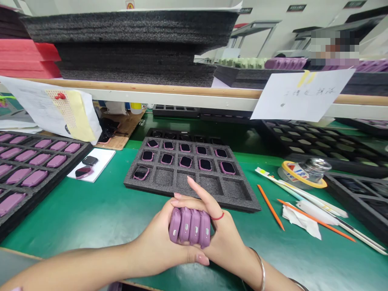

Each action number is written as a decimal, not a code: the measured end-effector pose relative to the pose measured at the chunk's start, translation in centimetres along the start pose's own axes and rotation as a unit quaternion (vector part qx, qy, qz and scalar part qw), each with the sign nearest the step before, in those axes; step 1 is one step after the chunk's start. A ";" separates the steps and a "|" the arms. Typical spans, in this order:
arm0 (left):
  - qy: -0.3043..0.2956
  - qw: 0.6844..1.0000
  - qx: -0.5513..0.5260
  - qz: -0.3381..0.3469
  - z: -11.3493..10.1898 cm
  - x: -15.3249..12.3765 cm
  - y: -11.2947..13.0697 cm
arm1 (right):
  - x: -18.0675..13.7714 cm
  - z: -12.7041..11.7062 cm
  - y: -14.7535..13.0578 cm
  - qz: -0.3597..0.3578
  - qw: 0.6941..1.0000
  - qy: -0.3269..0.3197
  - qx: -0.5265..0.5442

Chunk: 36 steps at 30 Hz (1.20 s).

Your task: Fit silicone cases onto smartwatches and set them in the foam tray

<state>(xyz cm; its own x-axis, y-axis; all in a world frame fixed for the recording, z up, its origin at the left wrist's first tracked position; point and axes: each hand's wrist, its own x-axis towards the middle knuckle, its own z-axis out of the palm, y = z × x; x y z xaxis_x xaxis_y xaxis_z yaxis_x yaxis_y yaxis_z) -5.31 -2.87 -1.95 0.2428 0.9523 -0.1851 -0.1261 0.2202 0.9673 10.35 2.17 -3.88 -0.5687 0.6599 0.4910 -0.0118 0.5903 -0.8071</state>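
Observation:
Both my hands meet low in the middle over the green mat. Between them stands a row of several purple watch cases (189,225), side by side. My left hand (157,242) cups the row from the left, thumb underneath. My right hand (216,230) closes on it from the right, with a red band on one finger and the index finger stretched out toward a dark foam tray (239,198). That tray lies just beyond my hands; its back rows hold purple-rimmed watch cases with black faces (185,161), its front pockets are mostly bare.
A foam tray of purple cases (27,161) lies at left, with a white card (100,161) bearing two cases beside it. To the right lie orange sticks (270,207), white swabs, a tissue, a tape roll (303,174), a glass jar and more black trays. A shelf carries stacked foam sheets (133,44).

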 end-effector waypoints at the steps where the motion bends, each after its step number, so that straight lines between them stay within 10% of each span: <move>1: 0.000 1.000 -0.008 0.000 0.1 0.0 0.0 | 0.0 0.0 0.0 -0.006 1.000 0.001 -0.006; 14: -0.154 0.985 -0.074 0.029 -1.4 -0.7 0.8 | -0.2 -0.8 -0.7 -0.100 0.994 -0.009 -0.051; 36: -0.064 0.988 0.068 0.119 -0.4 0.0 0.4 | -0.1 -0.8 -0.9 -0.138 0.983 -0.034 -0.119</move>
<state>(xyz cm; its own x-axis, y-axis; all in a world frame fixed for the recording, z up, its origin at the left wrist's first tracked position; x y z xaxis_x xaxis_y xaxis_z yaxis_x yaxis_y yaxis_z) -5.79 -2.70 -1.58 0.3423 0.9373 0.0661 -0.0669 -0.0459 0.9967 11.07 1.89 -2.93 -0.6242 0.4321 0.6510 0.0151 0.8397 -0.5428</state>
